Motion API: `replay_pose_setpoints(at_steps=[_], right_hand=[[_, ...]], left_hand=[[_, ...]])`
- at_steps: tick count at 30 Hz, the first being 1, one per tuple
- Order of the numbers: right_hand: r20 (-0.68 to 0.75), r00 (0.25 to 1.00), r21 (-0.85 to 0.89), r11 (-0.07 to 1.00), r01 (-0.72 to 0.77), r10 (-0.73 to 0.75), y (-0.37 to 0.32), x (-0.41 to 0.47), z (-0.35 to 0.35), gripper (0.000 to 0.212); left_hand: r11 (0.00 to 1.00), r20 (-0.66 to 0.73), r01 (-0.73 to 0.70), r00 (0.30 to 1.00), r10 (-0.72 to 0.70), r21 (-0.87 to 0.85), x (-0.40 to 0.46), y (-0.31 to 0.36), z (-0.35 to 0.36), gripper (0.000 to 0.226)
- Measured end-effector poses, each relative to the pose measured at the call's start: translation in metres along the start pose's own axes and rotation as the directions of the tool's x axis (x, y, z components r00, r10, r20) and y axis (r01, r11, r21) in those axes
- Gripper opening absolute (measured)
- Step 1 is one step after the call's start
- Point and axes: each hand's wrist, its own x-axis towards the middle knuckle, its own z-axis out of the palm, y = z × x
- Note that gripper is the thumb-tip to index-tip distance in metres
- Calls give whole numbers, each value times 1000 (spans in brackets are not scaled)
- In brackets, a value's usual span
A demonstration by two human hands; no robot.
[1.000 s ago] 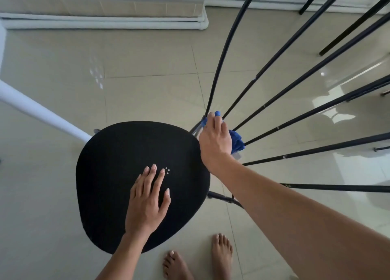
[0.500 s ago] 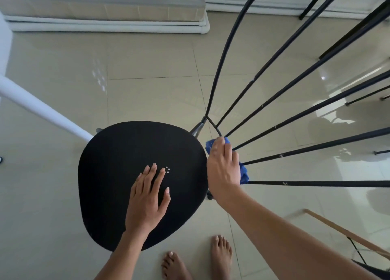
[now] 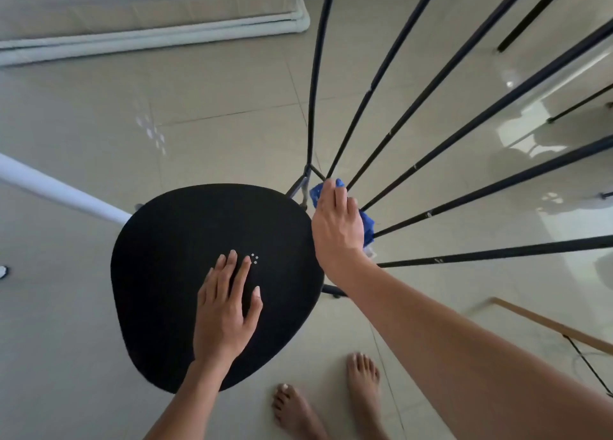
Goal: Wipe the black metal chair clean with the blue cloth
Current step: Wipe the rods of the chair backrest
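I look down on the black metal chair; its rounded seat (image 3: 185,257) fills the middle of the view, and thin black back rods (image 3: 428,94) fan out to the upper right. My left hand (image 3: 225,310) lies flat on the seat, fingers apart, holding nothing. My right hand (image 3: 336,222) is closed on the blue cloth (image 3: 366,222) and presses it against the lower ends of the rods, just off the seat's right edge. Most of the cloth is hidden under the hand.
Glossy beige floor tiles (image 3: 215,84) lie all around. A white bar (image 3: 63,190) slants in from the left. A low white-edged ledge (image 3: 149,31) runs along the top. My bare feet (image 3: 328,396) stand below the seat. A wooden strip (image 3: 550,323) is at the lower right.
My right hand with the cloth slid down along the rod bases toward me, then back up toward the top of the fan. My left hand stayed flat on the seat.
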Motion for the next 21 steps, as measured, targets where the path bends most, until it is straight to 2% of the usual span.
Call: replay_pose_setpoints(at_steps=[5,8,13,17,21], right_hand=[[50,997,-223,973,60,-50,0,-7,-8,50],[93,993,-322,942,97,-71,-3,-14,-11,45],[224,974,-340,933,114,-37,-4,-41,-3,47],[154,988,-245,967,68,-30,4,-27,-15,59],[92,991,-331,935,125,-100,-1,-18,-18,53]], left_hand=[[1000,-6,-10,1000,10,6,1,1,-2,61],[1000,-10,-15,1000,15,6,1,1,-2,61],[999,-14,-20,1000,20,25,2,2,-3,61],[1000,-22,-19,1000,19,9,2,3,-3,60],[1000,-38,-16,999,16,-10,2,3,-2,60]])
